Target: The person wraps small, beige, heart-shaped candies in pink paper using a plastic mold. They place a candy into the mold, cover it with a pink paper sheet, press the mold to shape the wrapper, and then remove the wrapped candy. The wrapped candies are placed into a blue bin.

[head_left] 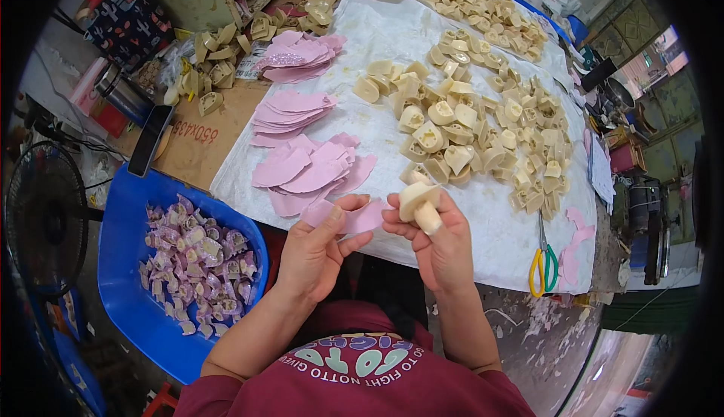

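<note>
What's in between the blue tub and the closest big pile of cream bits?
Pink pieces, overlapping in a loose heap on the white cloth, lie between the blue tub and the cream pile. The head view shows it.

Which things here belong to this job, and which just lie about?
Likely for the job:
pink sheet in the left hand
beige block in the right hand
pink stacks
beige pile
blue tub of pink pieces

Likely lying about:
phone
flask
patterned bag

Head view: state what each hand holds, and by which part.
Left hand: pink piece, pinched left of its middle. Right hand: cream moulded piece, apparently near its stem; exact contacts hidden.
</note>
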Available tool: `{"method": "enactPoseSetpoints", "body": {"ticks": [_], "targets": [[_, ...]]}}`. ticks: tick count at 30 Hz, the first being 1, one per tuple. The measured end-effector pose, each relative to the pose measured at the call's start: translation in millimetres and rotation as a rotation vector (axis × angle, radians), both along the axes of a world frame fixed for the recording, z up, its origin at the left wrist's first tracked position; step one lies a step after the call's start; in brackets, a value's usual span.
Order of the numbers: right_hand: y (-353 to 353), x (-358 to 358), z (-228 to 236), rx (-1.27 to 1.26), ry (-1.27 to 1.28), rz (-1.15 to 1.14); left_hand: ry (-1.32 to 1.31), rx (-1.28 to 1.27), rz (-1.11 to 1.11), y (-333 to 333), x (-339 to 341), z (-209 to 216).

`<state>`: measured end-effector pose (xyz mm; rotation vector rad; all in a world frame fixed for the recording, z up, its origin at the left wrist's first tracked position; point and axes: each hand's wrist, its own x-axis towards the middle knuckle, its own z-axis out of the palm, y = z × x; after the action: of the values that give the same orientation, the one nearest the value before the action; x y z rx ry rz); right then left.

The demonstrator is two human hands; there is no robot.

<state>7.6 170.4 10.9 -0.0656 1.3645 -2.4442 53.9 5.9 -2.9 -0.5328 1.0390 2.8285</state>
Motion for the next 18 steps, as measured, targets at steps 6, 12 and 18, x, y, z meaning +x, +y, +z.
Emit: {"method": "enactPoseSetpoints", "body": {"ticks": [6,12,18], "targets": [[-3,3,0,-0.068,-0.027,0.104,0.092,0.112,-0.1,3,5,-5],[2,19,1,0.318,0.428,-0.056,0.076,0.045,-0.035,-1,8,1],[-6,24,3,0.666,1.046,-0.169,0.265,-0.009,-0.074,5,15,5]]}}
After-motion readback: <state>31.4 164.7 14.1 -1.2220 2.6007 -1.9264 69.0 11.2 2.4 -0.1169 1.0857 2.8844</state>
